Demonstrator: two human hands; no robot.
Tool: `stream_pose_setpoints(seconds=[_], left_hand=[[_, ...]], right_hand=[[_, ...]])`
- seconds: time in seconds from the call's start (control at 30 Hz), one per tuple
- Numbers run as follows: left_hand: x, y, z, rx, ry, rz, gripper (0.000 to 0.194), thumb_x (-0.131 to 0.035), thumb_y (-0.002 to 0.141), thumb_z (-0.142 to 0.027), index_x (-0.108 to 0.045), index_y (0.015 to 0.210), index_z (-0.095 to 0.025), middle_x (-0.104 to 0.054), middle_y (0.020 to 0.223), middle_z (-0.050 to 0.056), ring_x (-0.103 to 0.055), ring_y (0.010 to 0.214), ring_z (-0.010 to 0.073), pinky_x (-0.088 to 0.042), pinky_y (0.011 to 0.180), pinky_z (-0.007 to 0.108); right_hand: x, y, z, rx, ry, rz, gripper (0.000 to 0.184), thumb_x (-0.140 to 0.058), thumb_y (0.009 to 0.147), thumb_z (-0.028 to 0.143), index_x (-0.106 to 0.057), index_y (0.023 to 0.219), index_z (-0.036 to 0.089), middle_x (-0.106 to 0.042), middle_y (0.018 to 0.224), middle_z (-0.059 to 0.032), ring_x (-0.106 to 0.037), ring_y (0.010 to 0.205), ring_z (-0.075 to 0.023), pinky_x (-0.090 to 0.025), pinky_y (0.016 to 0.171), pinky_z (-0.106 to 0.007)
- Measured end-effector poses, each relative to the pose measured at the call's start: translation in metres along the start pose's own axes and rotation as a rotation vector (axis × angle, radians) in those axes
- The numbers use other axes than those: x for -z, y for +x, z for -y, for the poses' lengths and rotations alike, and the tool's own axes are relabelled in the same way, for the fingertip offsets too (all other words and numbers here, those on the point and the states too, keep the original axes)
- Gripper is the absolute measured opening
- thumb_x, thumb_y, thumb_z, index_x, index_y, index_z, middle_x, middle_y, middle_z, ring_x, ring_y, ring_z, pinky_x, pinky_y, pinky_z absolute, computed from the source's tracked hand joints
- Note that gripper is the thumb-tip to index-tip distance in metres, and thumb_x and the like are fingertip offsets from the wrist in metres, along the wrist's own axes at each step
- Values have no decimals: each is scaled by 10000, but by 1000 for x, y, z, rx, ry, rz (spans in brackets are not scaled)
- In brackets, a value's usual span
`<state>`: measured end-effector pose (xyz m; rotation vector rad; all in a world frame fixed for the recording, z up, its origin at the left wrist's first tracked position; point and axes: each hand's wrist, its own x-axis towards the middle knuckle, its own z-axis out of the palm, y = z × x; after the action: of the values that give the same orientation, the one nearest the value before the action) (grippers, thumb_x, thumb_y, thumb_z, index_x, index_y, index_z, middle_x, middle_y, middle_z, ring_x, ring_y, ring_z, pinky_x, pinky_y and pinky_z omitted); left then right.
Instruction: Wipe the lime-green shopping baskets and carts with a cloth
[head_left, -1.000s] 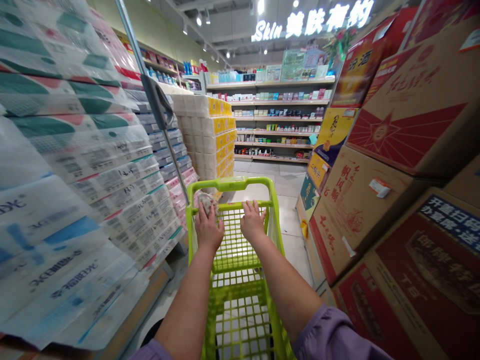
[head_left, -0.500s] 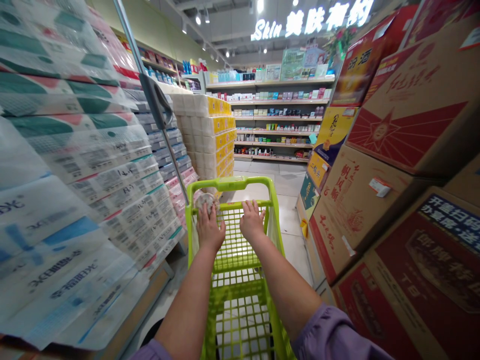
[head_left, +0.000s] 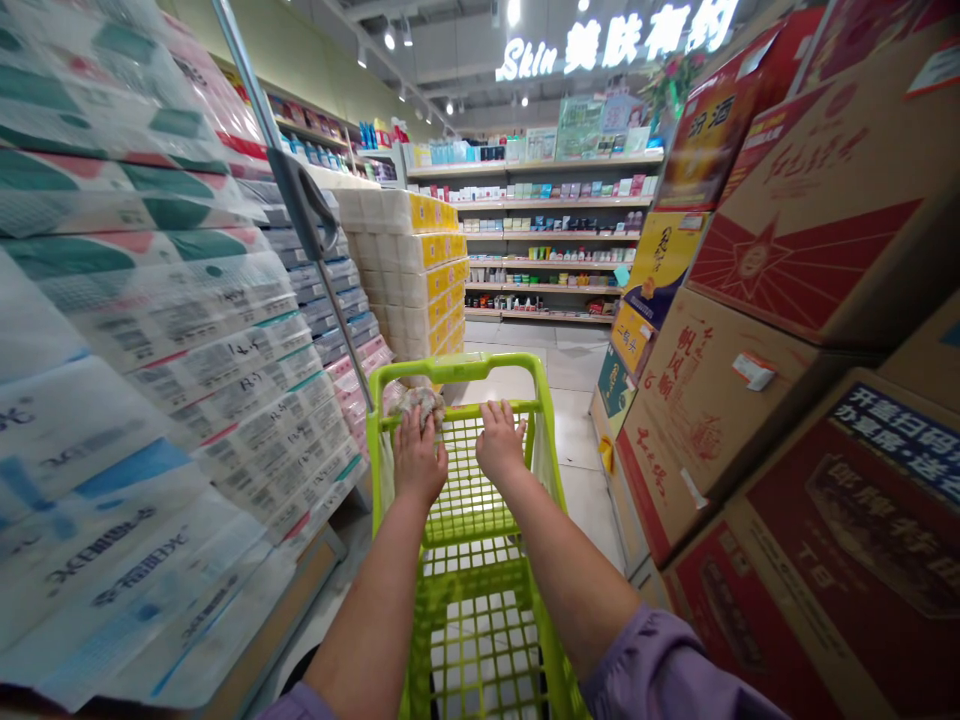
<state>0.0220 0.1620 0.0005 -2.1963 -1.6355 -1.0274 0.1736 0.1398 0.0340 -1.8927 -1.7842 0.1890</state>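
Observation:
A lime-green plastic shopping cart (head_left: 551, 445) stands right in front of me, its grid basket holding nothing that I can make out. My left hand (head_left: 420, 465) is at the left of the cart's crossbar, its fingers closed on a crumpled, greyish-brown cloth (head_left: 422, 400) that bunches above the bar. To its right, my right hand (head_left: 501, 442) has its fingers bent over the same crossbar, with the thumb held out to the side. A metal pole (head_left: 341, 315) with a grey plastic grip (head_left: 300, 205) rises at the cart's left corner, leaning left.
Stacked tissue packs (head_left: 172, 330) wall the left side, with a pile of toilet-paper packs (head_left: 397, 270) beyond. Cardboard liquor cartons (head_left: 739, 400) line the right. A tiled aisle (head_left: 551, 350) leads between them to shelves (head_left: 559, 237) of small boxed goods under a lit sign.
The cloth under my left hand has shifted slightly right and looks more bunched. My right hand stays on the crossbar. The whole view has moved a little.

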Motion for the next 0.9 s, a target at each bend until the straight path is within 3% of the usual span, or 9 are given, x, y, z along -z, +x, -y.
stream_pose_setpoints(seconds=[0.17, 0.37, 0.53, 0.67, 0.77, 0.83, 0.9], left_hand=[[-1, 0, -5, 11, 18, 51, 589, -523, 808, -230, -440, 1375, -96, -287, 1532, 185, -191, 1437, 358, -242, 1148, 555], [-8, -3, -7, -135, -90, 92, 634, -521, 831, -227, -349, 1435, -133, -237, 1558, 156, -159, 1451, 322, -293, 1144, 512], [-11, -3, -4, -175, -181, 88, 700, -496, 849, -198, -220, 1490, -157, -223, 1563, 154, -143, 1455, 305, -283, 1149, 521], [-13, -3, -3, -189, -358, 92, 778, -407, 861, -118, 1, 1519, -192, -227, 1565, 137, -241, 1436, 228, -351, 1128, 444], [-13, -3, -3, -146, -437, 75, 808, -364, 854, -87, 101, 1508, -184, -261, 1551, 150, -335, 1396, 193, -409, 1090, 393], [-11, -2, -2, -122, -388, 39, 785, -368, 847, -88, 36, 1516, -165, -284, 1541, 154, -318, 1405, 199, -383, 1111, 402], [-7, -1, -1, -87, -245, 16, 714, -407, 838, -110, -157, 1506, -147, -293, 1538, 152, -246, 1434, 243, -314, 1149, 457]], right_hand=[[-1, 0, 1, 7, -31, -1, 583, -363, 873, 145, -333, 1454, 182, -271, 1548, -83, -95, 1458, -243, -149, 1137, -599], [-1, 1, 3, 12, -59, 8, 594, -393, 864, 152, -330, 1455, 172, -259, 1550, -109, -104, 1457, -252, -148, 1132, -604], [-7, -1, 8, 29, -69, -17, 679, -411, 847, 158, -220, 1499, 155, -205, 1568, -110, -59, 1463, -256, -70, 1137, -610], [-13, -3, 17, 256, -85, -12, 778, -444, 839, 174, -83, 1527, 223, -40, 1600, -50, 41, 1468, -235, -30, 1143, -583], [-14, 0, 19, 367, -95, 57, 719, -412, 871, 198, -116, 1519, 294, -69, 1597, 4, 18, 1469, -212, -21, 1139, -592], [-13, 2, 17, 353, -105, 83, 686, -406, 877, 210, -158, 1512, 293, -118, 1591, 8, -10, 1468, -215, -7, 1133, -608], [-11, 5, 14, 318, -113, 79, 670, -413, 869, 203, -205, 1501, 285, -164, 1584, 2, -28, 1466, -225, 3, 1127, -622]])
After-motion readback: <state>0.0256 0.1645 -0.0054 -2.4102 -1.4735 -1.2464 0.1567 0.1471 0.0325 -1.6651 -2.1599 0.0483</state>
